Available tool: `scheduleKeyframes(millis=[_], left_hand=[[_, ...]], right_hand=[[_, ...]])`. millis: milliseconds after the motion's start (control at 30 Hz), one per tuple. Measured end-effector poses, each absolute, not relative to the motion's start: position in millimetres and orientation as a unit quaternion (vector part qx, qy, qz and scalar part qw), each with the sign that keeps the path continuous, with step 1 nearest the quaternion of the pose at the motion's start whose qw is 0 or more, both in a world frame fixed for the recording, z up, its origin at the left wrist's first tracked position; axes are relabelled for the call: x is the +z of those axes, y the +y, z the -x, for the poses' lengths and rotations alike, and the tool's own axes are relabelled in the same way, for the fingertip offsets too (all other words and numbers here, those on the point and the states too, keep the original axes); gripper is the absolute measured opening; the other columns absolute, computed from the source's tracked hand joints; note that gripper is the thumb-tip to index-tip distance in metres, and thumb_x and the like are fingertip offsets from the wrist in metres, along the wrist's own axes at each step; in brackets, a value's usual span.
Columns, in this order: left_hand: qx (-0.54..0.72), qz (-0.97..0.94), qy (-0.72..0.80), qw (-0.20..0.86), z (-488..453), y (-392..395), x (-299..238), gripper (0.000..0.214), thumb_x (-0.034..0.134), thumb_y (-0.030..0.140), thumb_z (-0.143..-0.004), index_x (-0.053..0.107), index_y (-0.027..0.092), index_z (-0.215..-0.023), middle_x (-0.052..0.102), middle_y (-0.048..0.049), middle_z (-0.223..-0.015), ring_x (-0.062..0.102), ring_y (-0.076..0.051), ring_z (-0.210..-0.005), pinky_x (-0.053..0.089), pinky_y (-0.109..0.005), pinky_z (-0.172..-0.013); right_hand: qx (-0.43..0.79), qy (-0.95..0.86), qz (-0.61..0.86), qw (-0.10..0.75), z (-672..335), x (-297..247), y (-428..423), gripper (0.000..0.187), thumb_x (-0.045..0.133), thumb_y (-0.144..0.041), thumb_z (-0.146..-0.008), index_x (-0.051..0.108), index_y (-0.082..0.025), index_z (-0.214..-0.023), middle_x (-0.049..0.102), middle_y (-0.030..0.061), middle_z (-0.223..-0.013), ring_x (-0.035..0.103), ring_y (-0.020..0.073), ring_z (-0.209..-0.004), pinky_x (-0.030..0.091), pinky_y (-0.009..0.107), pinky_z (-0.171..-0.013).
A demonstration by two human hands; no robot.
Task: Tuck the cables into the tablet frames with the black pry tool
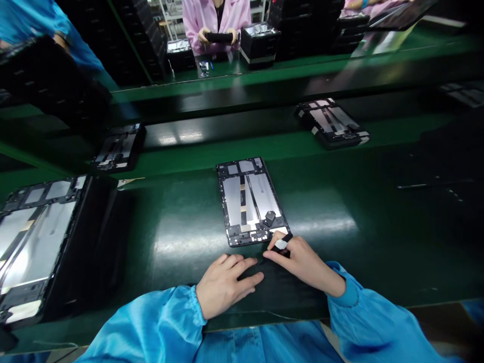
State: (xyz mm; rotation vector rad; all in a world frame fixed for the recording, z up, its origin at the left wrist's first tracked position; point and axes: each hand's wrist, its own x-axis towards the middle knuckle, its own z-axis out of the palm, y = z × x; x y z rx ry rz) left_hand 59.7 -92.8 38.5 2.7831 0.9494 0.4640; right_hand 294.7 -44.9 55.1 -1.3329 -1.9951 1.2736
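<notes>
An opened tablet (pixel 247 199) lies back side up on the green bench in front of me, its silver battery cells and a small black part showing. My right hand (pixel 302 262) is closed in a pinch on a small black tool with a white tip (pixel 282 244) at the tablet's near right corner. My left hand (pixel 225 282) rests on the bench just below the tablet, fingers stretched out and pointing toward the right hand, holding nothing that I can see.
A stack of opened tablets (pixel 34 237) stands at my left. Two more tablets (pixel 121 146) (pixel 333 123) ride the dark conveyor belt beyond. Across the line a person in a pink coat (pixel 217 20) holds a dark device, black trays (pixel 260 43) beside them.
</notes>
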Motion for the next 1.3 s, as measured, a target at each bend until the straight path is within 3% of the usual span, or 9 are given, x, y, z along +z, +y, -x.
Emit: scheduleKeyframes(millis=[100,300,467,667,1300], left_hand=[[0.157,-0.931,0.319,0.084,-61,-94,38,0.027,0.055,0.032,-0.097,0.062,0.027,-0.123,0.059,-0.0033,-0.129,0.052,-0.022,-0.1,0.042,-0.033,-0.077],[0.188,-0.922,0.327,0.08,-59,-92,43,0.025,0.056,0.029,-0.096,0.063,0.026,-0.12,0.062,-0.0055,-0.124,0.056,-0.022,-0.098,0.046,-0.033,-0.075],[0.266,-0.887,0.374,0.052,-40,-77,53,0.015,0.056,0.02,-0.096,0.064,0.018,-0.108,0.068,-0.0051,-0.103,0.059,-0.016,-0.088,0.048,-0.029,-0.075],[0.274,-0.866,0.417,0.007,-28,-68,45,0.015,0.054,0.019,-0.097,0.064,0.018,-0.109,0.07,-0.0053,-0.103,0.061,-0.016,-0.088,0.051,-0.029,-0.078],[0.291,-0.865,0.409,0.015,-30,-68,43,0.017,0.058,0.015,-0.095,0.064,0.016,-0.111,0.07,-0.0051,-0.103,0.06,-0.016,-0.088,0.051,-0.029,-0.078]], right_hand=[[0.477,-0.702,0.478,0.227,-298,51,-47,0.019,0.06,-0.034,-0.092,0.063,-0.021,-0.079,0.064,-0.0004,-0.072,0.063,0.0176,-0.065,0.046,0.03,-0.061],[0.584,-0.577,0.453,0.348,-302,68,-32,0.026,0.06,-0.043,-0.09,0.058,-0.02,-0.077,0.067,0.0028,-0.076,0.068,0.0171,-0.069,0.057,0.027,-0.06],[0.636,-0.565,0.452,0.268,-272,83,3,0.031,0.068,-0.047,-0.081,0.054,-0.019,-0.077,0.067,0.0011,-0.063,0.072,0.0187,-0.063,0.056,0.024,-0.05],[0.64,-0.582,0.462,0.198,-240,78,22,0.024,0.067,-0.039,-0.082,0.054,-0.019,-0.078,0.066,-0.0011,-0.056,0.071,0.0169,-0.054,0.056,0.022,-0.045],[0.629,-0.589,0.465,0.203,-239,72,20,0.02,0.065,-0.035,-0.084,0.056,-0.019,-0.079,0.066,-0.001,-0.056,0.072,0.0179,-0.058,0.058,0.023,-0.05]])
